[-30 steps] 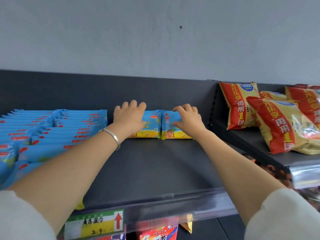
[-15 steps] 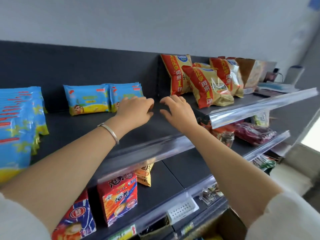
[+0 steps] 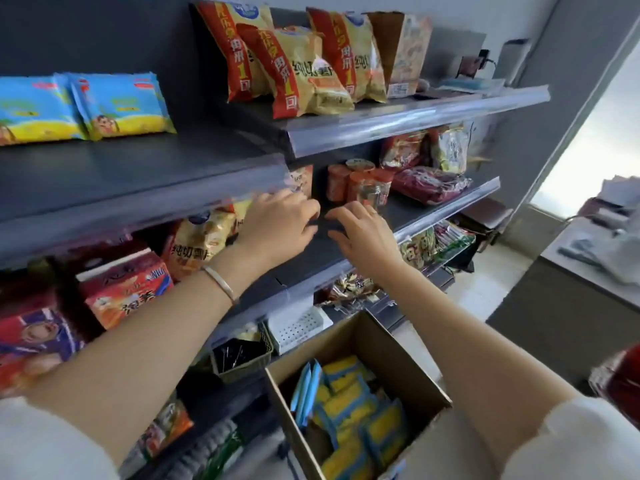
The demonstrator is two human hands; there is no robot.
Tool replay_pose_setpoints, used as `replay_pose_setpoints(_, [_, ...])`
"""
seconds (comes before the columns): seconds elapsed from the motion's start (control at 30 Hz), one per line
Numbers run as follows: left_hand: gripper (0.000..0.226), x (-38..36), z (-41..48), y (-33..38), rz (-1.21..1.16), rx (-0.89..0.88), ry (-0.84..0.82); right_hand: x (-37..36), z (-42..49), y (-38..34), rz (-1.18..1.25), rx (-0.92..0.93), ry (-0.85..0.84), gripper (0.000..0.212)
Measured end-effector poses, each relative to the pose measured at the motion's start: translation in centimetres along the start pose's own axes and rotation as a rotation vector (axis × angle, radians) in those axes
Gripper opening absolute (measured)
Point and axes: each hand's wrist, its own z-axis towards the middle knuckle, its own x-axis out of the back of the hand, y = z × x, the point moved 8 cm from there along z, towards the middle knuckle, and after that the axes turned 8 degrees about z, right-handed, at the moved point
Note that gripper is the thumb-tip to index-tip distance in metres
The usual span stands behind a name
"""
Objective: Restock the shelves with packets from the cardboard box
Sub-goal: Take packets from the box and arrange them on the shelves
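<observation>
Two blue-and-yellow packets (image 3: 117, 103) stand side by side at the back of the dark upper shelf (image 3: 138, 181). An open cardboard box (image 3: 408, 362) sits low in front of the shelving, with several more blue-and-yellow packets (image 3: 349, 414) inside. My left hand (image 3: 277, 226) and my right hand (image 3: 363, 233) hover side by side in front of the second shelf, above the box. Both hold nothing, and their fingers are loosely bent. A silver bangle circles my left wrist.
Red-and-yellow snack bags (image 3: 298, 64) fill the upper right shelf. Small jars (image 3: 363, 188) and red packets stand on the shelf behind my hands. Red boxes (image 3: 128, 289) sit lower left. A dark basket (image 3: 242, 355) and white tray (image 3: 301, 327) are beside the box. A counter (image 3: 595, 268) lies right.
Both hands have pulled back from the two packets on the upper shelf and dropped to the second shelf's level. My view has swung down and right, bringing the cardboard box into sight.
</observation>
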Motion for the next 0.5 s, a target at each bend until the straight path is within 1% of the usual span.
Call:
replay_pose_setpoints(0.1, [0.025,-4.8,-1.8,4.6,-0.023,-0.006,-0.193,-1.8,-5.1,3.5,0.027,-0.083,-0.105,0.032])
replay_pose_setpoints(0.23, [0.027,-10.9,-5.3,9.2,-0.072,0.0,-0.422,-5.8,-11.9,7.2,0.024,-0.197,-0.297,0.034])
replay_pose_setpoints(0.37, [0.024,-16.0,-8.8,12.1,-0.088,-0.042,-0.603,-9.8,-17.5,10.0,0.022,-0.31,-0.508,0.041])
replay_pose_setpoints(0.5, [0.024,-20.8,-11.6,13.5,-0.129,-0.08,-0.752,-13.0,-21.4,11.9,0.037,-0.385,-0.648,0.042])
